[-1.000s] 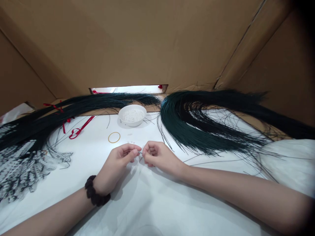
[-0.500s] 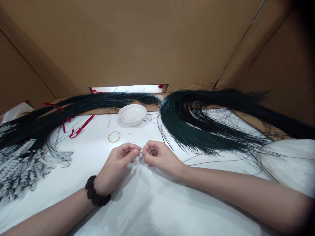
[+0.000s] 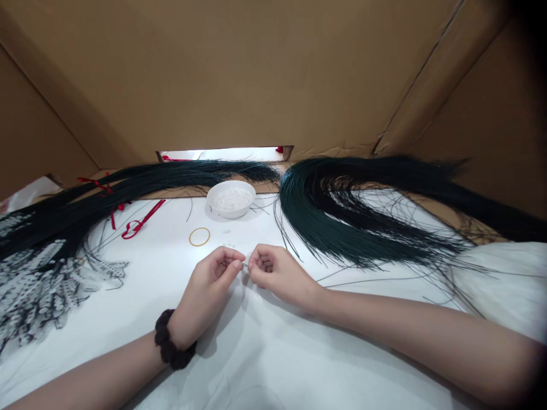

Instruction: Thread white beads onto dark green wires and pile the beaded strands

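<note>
A short piece of thin dark strand [image 3: 245, 265] spans the small gap between my two hands, over the white surface. My left hand [image 3: 217, 279], with a dark scrunchie [image 3: 171, 343] at its wrist, pinches one end between thumb and finger. From the other side my right hand [image 3: 273, 267] pinches the strand, its remaining fingers curled in. A white bowl [image 3: 231, 199] of small clear or white pieces stands just beyond the hands. Between bowl and hands lie several tiny pale pieces [image 3: 228, 245]. To their left is a thin yellow ring [image 3: 199, 236].
Dark green strands [image 3: 333, 228] curve in a thick bundle at the right. Another dark bundle [image 3: 145, 181] runs left, with red ribbon [image 3: 143, 221] near it and white-dotted strand ends [image 3: 55, 285]. Cardboard walls [image 3: 239, 74] rise behind. White plastic [image 3: 504, 279] lies far right.
My left wrist and forearm have shifted slightly right and down, while its fingertips stay at almost the same spot. My right hand has hardly moved.
</note>
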`<state>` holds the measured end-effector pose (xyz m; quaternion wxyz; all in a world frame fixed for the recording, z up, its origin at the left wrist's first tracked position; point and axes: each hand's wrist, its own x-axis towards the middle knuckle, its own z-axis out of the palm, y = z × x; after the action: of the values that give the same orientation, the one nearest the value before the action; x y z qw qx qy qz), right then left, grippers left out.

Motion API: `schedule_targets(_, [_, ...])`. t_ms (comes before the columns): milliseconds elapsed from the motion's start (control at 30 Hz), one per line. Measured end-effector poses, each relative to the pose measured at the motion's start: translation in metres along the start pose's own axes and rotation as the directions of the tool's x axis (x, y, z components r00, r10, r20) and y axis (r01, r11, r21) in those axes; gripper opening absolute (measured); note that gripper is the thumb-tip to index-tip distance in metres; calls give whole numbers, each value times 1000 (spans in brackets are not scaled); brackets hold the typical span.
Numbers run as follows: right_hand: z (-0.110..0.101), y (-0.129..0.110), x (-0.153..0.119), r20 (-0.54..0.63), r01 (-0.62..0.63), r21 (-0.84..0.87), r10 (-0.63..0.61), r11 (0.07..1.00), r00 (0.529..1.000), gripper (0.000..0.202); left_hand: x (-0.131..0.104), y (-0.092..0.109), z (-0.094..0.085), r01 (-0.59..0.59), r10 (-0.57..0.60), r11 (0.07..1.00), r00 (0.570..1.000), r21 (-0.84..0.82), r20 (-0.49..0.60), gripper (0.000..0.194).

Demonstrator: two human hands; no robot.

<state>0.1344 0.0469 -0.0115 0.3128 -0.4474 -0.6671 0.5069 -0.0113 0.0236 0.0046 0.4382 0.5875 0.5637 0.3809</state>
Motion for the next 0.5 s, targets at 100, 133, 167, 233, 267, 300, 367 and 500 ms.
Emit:
schedule_targets(100, [0,-1,-1,5,2,-2,-2,1000,1000,5,1,0,0,7,-5,999,999,-32,43,14])
schedule_targets(133, [0,-1,-1,9,3,3,-3,1000,1000,5,1,0,0,8,-5,999,998,-44,57,14])
schedule_targets(167, [0,-1,-1,12,3,11,-3,1000,1000,4,1,0,0,8,-5,999,998,-52,69,14])
schedule_targets(233, [0,-1,0,13,2,34,-2,999,1000,4,1,0,0,5,0,998,997,-57,81,15])
schedule_targets(267, [1,-1,0,14,1,50,-1,999,1000,4,1,0,0,0,4,999,997,-54,81,15])
schedule_targets(300, [1,-1,0,17,-2,71,1,997,1000,4,0,-1,0,-8,12,999,997,-48,78,15])
schedule_targets(367, [1,-2,0,31,-12,121,9,993,999,4,-1,-3,0,-37,38,999,997,-27,68,16])
schedule_targets(500, [1,-1,2,43,-19,171,11,985,999,8,-2,-7,0,-126,124,990,992,67,33,18])
